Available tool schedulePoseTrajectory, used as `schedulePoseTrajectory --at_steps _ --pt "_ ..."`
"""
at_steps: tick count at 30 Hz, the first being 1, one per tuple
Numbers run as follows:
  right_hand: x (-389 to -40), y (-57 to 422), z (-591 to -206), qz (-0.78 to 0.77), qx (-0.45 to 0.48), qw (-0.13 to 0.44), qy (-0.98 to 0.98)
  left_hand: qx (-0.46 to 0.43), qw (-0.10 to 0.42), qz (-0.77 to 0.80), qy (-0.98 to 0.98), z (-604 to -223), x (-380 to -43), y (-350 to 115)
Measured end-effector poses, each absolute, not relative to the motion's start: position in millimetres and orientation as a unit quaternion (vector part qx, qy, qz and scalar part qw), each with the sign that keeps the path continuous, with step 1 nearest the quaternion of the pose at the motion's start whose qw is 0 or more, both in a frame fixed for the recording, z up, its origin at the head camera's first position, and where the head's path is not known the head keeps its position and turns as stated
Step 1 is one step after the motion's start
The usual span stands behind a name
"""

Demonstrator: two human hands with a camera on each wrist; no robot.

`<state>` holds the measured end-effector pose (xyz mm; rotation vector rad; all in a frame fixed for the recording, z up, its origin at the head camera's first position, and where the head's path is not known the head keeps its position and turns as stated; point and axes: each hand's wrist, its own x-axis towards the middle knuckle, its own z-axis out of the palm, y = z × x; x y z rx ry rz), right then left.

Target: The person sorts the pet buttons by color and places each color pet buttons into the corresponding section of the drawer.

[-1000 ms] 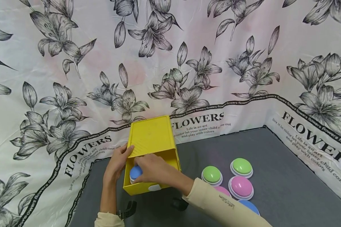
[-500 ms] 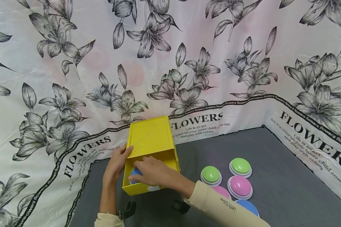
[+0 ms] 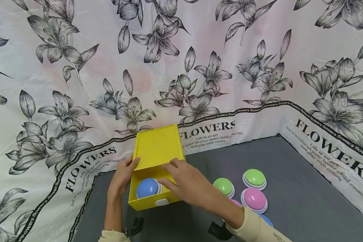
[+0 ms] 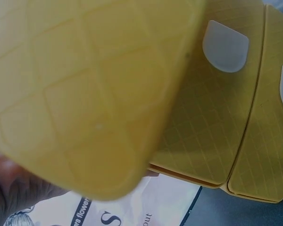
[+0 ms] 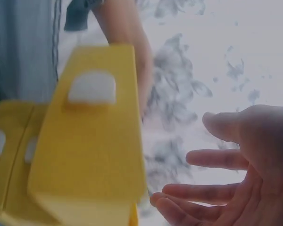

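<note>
In the head view a yellow drawer box [image 3: 158, 146] stands at the back of the table with its top drawer [image 3: 148, 204] pulled out. Inside the drawer's left part sits a blue domed button [image 3: 147, 188], its white rim showing on the right side. My left hand [image 3: 121, 176] grips the box's left side, thumb over the top edge; its other fingers are hidden. Over the drawer's right side my right hand [image 3: 189, 183] hovers, holding nothing. The right wrist view shows that hand's spread fingers [image 5: 217, 159] beside the drawer front with its white tab [image 5: 92, 88].
Right of the box lie more domed buttons: two green ones [image 3: 254, 177], a pink one [image 3: 254, 199], another pink and a blue [image 3: 265, 220] partly hidden by the right arm. Lower closed drawers [image 4: 203, 117] appear in the left wrist view. A flowered cloth [image 3: 181, 67] hangs behind.
My right hand has let go of the blue button, which stays in the drawer, and has moved right and up. The left hand keeps its grip on the box.
</note>
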<state>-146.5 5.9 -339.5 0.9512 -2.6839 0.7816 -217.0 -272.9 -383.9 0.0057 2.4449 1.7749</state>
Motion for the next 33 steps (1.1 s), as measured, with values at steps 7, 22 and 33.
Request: schedulePoseTrajectory --at_steps 7,22,33 --pt "-151.5 60.3 -341.8 0.280 0.221 0.107 -0.928 0.003 0.058 0.584 0.809 -384.5 -219.7 -272.1" --pt "-128.2 160.6 -411.2 0.239 0.159 0.027 -0.958 -0.009 0.060 0.585 0.809 -384.6 -219.3 -272.6" --pt "-104.4 198.6 -477.1 0.215 0.097 -0.008 -0.972 -0.005 0.067 0.583 0.809 -383.5 -216.8 -272.4"
